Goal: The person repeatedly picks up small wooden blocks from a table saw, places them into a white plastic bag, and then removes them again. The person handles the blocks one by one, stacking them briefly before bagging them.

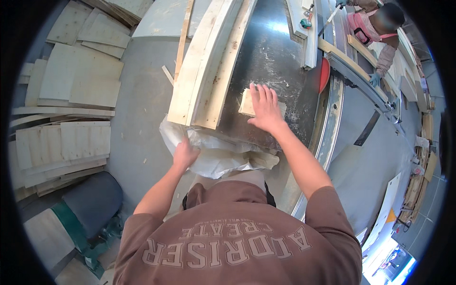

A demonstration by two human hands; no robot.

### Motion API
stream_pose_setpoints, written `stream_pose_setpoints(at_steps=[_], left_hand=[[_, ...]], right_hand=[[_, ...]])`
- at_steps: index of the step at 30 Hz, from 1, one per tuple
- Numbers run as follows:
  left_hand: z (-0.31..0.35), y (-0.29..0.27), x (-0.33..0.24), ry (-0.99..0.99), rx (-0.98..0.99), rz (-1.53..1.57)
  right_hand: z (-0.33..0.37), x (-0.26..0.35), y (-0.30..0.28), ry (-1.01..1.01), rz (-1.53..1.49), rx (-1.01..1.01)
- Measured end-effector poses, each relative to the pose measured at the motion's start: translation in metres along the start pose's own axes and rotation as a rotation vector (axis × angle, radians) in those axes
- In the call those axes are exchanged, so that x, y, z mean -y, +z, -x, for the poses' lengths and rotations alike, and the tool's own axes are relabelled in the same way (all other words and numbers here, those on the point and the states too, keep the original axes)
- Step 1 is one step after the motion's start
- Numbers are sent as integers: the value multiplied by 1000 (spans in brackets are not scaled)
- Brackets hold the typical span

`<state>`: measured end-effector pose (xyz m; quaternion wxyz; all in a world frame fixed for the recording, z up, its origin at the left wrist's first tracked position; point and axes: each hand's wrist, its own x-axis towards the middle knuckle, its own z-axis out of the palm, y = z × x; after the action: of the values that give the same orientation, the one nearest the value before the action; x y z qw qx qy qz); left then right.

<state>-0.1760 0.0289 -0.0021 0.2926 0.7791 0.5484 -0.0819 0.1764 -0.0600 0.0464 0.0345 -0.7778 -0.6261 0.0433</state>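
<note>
Brown shirt (228, 213); left hand (185, 155), grip unclear, at one plastic sheet (216, 154); right hand (268, 112) spread over one block (246, 103); one co-worker (387, 53) beyond.

Brown short-sleeved T-shirt (228, 192) with pale block lettering (233, 255) in front

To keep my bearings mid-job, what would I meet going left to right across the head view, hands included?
Pale wooden panels → left hand → right hand → red rounded piece → co-worker's lower gloved hand.
</note>
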Motion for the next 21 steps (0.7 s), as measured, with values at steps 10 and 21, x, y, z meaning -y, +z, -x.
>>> stream_pose_setpoints(at_steps=[10, 21], left_hand=[[-17, -28, 13, -189, 12, -18], [15, -95, -6, -154, 308, 107]], right_hand=[[1, 49, -41, 111, -162, -7], [23, 196, 93, 315, -1449, 1083]])
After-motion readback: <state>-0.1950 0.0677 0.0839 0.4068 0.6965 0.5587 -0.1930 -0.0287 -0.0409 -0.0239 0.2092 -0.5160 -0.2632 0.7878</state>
